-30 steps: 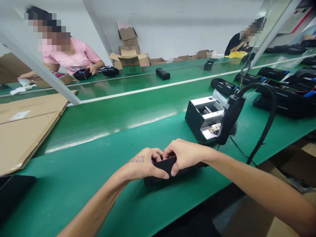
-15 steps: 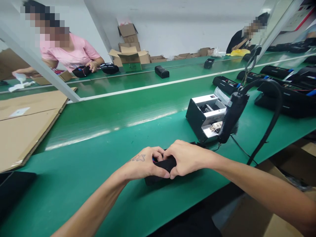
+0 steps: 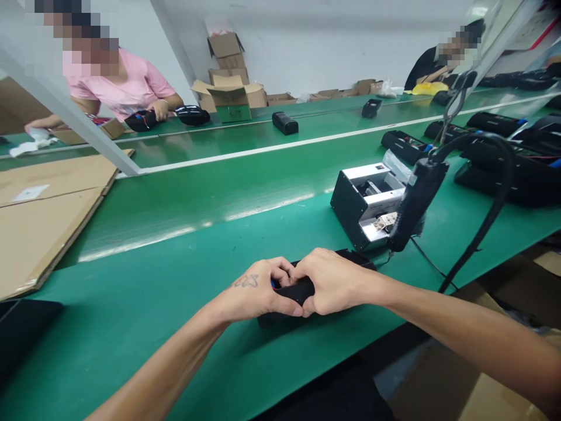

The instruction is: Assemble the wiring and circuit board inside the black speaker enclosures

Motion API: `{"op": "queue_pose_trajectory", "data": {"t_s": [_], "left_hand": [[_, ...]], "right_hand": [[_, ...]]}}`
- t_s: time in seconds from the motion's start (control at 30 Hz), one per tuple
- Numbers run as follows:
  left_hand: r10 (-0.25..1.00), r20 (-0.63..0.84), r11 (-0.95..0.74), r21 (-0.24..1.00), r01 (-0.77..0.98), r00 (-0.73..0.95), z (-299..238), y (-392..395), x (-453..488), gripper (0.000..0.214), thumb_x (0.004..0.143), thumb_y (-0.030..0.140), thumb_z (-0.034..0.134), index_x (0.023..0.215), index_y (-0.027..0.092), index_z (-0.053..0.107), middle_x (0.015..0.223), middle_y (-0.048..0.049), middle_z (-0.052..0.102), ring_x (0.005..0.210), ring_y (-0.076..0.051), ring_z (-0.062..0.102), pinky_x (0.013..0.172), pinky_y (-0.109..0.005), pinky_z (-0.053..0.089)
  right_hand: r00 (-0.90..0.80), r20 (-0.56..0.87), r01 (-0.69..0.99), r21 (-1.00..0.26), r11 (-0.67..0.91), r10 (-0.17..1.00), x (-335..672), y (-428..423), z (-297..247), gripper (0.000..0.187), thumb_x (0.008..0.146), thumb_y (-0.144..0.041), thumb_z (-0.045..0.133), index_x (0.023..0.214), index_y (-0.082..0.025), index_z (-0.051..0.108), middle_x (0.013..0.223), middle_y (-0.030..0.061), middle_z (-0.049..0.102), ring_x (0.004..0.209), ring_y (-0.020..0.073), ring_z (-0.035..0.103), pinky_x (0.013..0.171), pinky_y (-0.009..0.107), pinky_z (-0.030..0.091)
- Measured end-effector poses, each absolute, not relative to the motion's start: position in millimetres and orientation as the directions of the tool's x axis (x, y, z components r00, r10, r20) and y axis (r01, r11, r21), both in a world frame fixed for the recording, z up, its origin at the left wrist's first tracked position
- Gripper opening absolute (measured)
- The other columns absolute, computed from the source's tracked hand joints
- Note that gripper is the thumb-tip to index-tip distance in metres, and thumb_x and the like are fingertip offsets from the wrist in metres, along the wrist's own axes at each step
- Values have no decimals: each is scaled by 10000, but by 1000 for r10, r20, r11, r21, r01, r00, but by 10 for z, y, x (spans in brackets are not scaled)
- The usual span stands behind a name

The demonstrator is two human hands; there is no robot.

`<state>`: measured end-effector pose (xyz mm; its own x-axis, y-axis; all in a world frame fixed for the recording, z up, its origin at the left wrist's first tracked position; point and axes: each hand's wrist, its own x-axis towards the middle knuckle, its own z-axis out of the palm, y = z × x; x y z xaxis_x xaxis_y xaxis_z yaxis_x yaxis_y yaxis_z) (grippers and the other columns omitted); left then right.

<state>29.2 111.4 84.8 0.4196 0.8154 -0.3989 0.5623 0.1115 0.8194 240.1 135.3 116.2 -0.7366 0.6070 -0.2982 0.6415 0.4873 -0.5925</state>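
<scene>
A long black device (image 3: 296,292) lies on the green bench (image 3: 144,304) close to its near edge. My left hand (image 3: 256,292) is closed on its left end, thumb along the near side, fingers curled over the top where a bit of blue and red shows. My right hand (image 3: 331,280) grips the same device right beside it, fingers folded over the top and thumb pressed to the front. The two hands touch each other. The device's far end (image 3: 357,257) sticks out behind my right wrist.
A black electric screwdriver (image 3: 414,202) hangs on its cable by a black-and-silver box (image 3: 366,202). More black devices (image 3: 512,169) lie at the right. Cardboard sheets (image 3: 48,204) cover the left. Across the belt a person in pink (image 3: 123,93) handles black parts; another sits far right.
My right hand has slid left along the black device and closed up against my left hand. The view has shifted slightly; the device has stayed on the bench.
</scene>
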Motion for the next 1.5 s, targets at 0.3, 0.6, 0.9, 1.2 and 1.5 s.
{"op": "queue_pose_trajectory", "data": {"t_s": [0.3, 0.6, 0.9, 1.2, 1.5], "left_hand": [[795, -455, 155, 793, 590, 402, 899, 1188, 285, 389, 581, 463, 955, 585, 221, 651, 1097, 56, 707, 923, -179, 641, 737, -295, 438], [793, -458, 168, 798, 579, 401, 857, 1164, 276, 388, 566, 454, 988, 615, 228, 677, 1162, 69, 713, 949, -178, 644, 772, -313, 438], [806, -418, 144, 826, 545, 420, 839, 1100, 291, 363, 582, 436, 995, 599, 229, 697, 1091, 71, 670, 866, -140, 596, 722, -299, 410], [853, -298, -21, 800, 600, 428, 749, 945, 282, 344, 652, 467, 970, 640, 241, 711, 1189, 25, 713, 1075, -244, 689, 935, -375, 509], [734, 482, -663, 358, 658, 478, 56, 221, 369, 123, 797, 236, 799, 803, 309, 700, 1068, 11, 793, 1509, -374, 511, 1226, -583, 243]], "right_hand": [[-733, -333, 649, -604, 463, 594, 2370, 1465, 1209, 229, 665, -366, 935, 779, -247, 776, 672, -36, 607, 705, 173, 580, 586, 277, 351], [-713, -278, 652, -600, 464, 643, 2395, 1407, 1184, 186, 648, -340, 931, 756, -264, 799, 604, -67, 577, 601, 142, 509, 562, 290, 326], [-704, -292, 660, -608, 442, 648, 2356, 1380, 1126, 156, 641, -307, 887, 779, -268, 825, 576, -60, 559, 567, 146, 512, 518, 287, 313], [-766, -91, 545, -617, 568, 636, 2590, 1161, 1194, 283, 797, -217, 852, 1075, -248, 810, 940, 19, 787, 909, 244, 728, 761, 329, 519], [318, 711, 649, -645, 403, 627, 3689, 1347, 748, 645, 961, -368, 785, 1559, -296, 554, 1531, 142, 591, 1390, 355, 603, 1060, 529, 553]]}}
